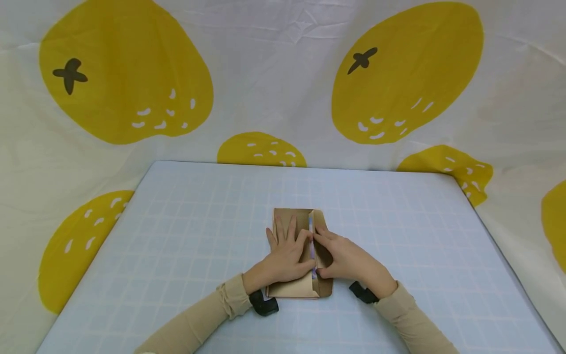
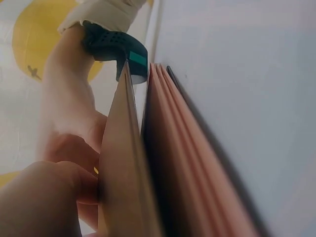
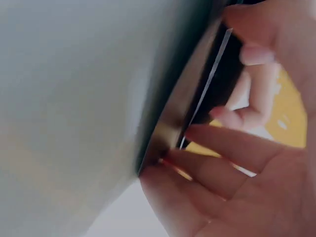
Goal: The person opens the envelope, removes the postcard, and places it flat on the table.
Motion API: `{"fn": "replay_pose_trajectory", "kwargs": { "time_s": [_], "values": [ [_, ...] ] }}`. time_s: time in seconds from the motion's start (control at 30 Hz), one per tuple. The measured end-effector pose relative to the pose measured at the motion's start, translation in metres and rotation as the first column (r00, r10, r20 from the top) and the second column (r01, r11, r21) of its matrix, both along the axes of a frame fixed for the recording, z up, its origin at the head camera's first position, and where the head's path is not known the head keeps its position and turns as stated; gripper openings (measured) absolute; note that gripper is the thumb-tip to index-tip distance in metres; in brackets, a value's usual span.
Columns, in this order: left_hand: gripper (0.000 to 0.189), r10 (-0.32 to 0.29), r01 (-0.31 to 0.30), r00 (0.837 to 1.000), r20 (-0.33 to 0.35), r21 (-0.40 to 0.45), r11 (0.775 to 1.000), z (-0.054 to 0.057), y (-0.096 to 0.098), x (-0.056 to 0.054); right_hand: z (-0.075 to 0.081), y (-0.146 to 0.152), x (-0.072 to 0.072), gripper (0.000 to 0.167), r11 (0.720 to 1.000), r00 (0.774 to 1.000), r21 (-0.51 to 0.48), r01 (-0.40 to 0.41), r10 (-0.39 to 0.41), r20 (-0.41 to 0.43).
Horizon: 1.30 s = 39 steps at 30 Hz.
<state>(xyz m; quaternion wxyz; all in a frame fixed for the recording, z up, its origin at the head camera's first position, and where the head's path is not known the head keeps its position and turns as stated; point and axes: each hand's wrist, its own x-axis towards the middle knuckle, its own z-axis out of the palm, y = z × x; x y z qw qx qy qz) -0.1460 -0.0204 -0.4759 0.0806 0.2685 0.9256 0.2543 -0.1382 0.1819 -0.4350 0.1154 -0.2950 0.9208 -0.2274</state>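
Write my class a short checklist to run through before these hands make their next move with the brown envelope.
1. Envelope well inside the edges of the table: ok.
2. Left hand spread on the envelope, likely steadying it: ok.
3. Flap folded shut: not ok, it lies out to the right.
4. Flap clear for folding: not ok, the right hand is over it.
5. Blue-purple strip hidden: not ok, it shows beside the flap.
6. Right hand's hold firm: cannot tell.
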Motion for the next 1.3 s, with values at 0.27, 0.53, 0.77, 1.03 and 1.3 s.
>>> {"fn": "replay_pose_trajectory", "kwargs": {
  "time_s": [0.27,0.53,0.77,1.03,1.3],
  "values": [
    [0.046,0.012,-0.012,1.000,0.000,0.024,1.000,-0.002,0.000,-0.001,-0.005,0.005,-0.008,0.060,0.976,0.986,-0.213,0.053,-0.017,0.166],
    [0.046,0.024,-0.024,1.000,-0.008,0.014,1.000,-0.005,0.001,-0.001,-0.011,-0.001,-0.012,0.021,0.879,0.946,-0.395,0.268,-0.162,0.281],
    [0.043,0.035,-0.034,0.999,-0.030,0.018,0.999,-0.003,0.001,0.000,-0.017,-0.009,-0.013,0.009,0.846,0.911,-0.376,0.378,-0.267,0.315],
    [0.042,0.035,-0.034,0.998,-0.051,0.028,0.999,-0.006,0.001,-0.001,-0.018,-0.013,-0.010,0.008,0.849,0.908,-0.349,0.397,-0.307,0.287],
    [0.042,0.039,-0.039,0.999,-0.038,0.016,0.999,-0.008,0.002,-0.001,-0.019,-0.013,-0.011,0.008,0.864,0.914,-0.331,0.380,-0.294,0.281]
  ]
}}
